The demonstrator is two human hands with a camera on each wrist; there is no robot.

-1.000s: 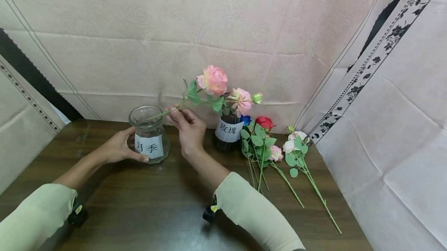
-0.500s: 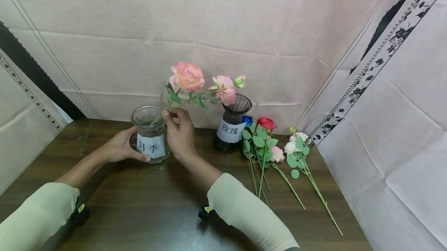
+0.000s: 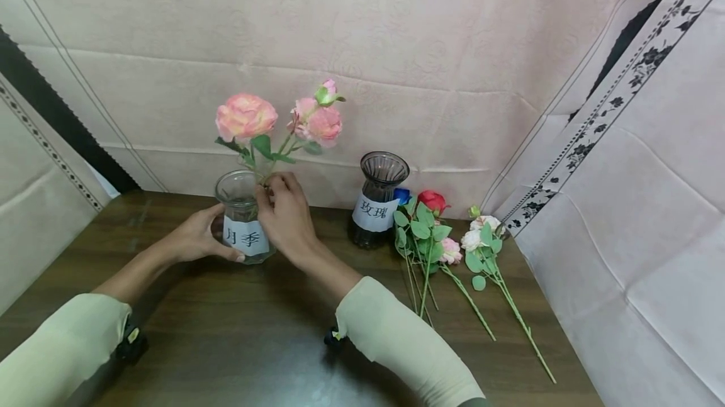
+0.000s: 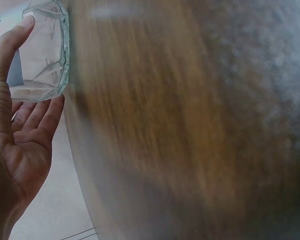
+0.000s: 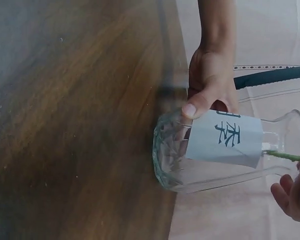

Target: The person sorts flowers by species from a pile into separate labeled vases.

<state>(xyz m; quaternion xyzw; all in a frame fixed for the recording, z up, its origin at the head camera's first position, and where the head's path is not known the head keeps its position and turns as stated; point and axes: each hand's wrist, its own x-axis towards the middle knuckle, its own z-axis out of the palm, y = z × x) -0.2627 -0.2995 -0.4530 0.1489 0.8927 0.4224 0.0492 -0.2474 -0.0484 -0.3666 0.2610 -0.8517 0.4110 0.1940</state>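
A clear glass vase [image 3: 236,198] with a white paper label stands upright on the table. My left hand [image 3: 195,236] grips its lower left side, thumb across the front and fingers around the back, as the left wrist view also shows on the vase [image 4: 46,50]. Above the mouth, my right hand [image 3: 287,217] pinches the stem of a pink artificial flower [image 3: 247,117], which carries a second bloom and a bud. In the right wrist view the green stem [image 5: 286,156] reaches inside the vase neck. Its upper part is hidden by my fingers in that view.
A dark glass vase [image 3: 385,171] with a white label stands to the right. Beside it lie a red flower [image 3: 433,200], a blue one [image 3: 401,195], a small pink one [image 3: 450,250] and a white one [image 3: 471,238] on the brown table [image 3: 238,338]. Pale cloth [image 3: 453,36] hangs behind.
My right hand has moved left towards the vase, and the pink flower has swung from leaning right to more upright, with its stem in the vase mouth. My left hand keeps its grip.
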